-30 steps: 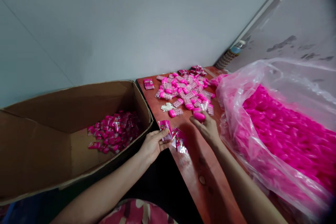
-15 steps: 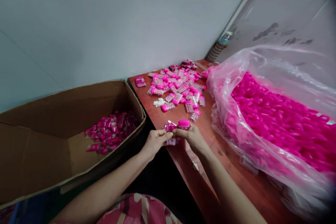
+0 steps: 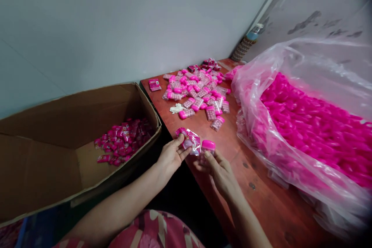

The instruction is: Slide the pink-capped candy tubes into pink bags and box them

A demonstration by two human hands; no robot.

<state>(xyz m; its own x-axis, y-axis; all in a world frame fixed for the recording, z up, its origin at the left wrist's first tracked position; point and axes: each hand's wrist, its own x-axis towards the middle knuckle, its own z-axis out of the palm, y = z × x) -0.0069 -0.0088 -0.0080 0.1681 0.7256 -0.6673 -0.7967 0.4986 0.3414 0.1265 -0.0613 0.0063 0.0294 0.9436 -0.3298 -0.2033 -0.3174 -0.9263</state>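
My left hand [image 3: 172, 154] pinches a shiny pink printed plastic wrapper [image 3: 190, 140] over the table's near edge. My right hand [image 3: 219, 168] grips a small clear candy box with a pink cap [image 3: 208, 145], held upright just right of the wrapper. Fingers cover the lower part of that box. Beyond both hands, many similar pink-capped candy boxes [image 3: 200, 89] lie heaped on the reddish table [image 3: 244, 155]. A flat pink packet [image 3: 154, 84] lies by itself left of the heap.
At left stands an open cardboard box [image 3: 58, 100] holding pink wrapped packets [image 3: 123, 139]. A large clear plastic bag [image 3: 250, 97] of pink plastic caps [image 3: 314, 131] takes up the right. A bottle [image 3: 247, 42] stands in the far corner; crumpled white stuff [image 3: 176, 108] lies near the heap.
My hands have drawn apart. The wrapper in my left hand now shows spread out, and my right hand has lowered a little with the candy box. The view has shifted slightly.
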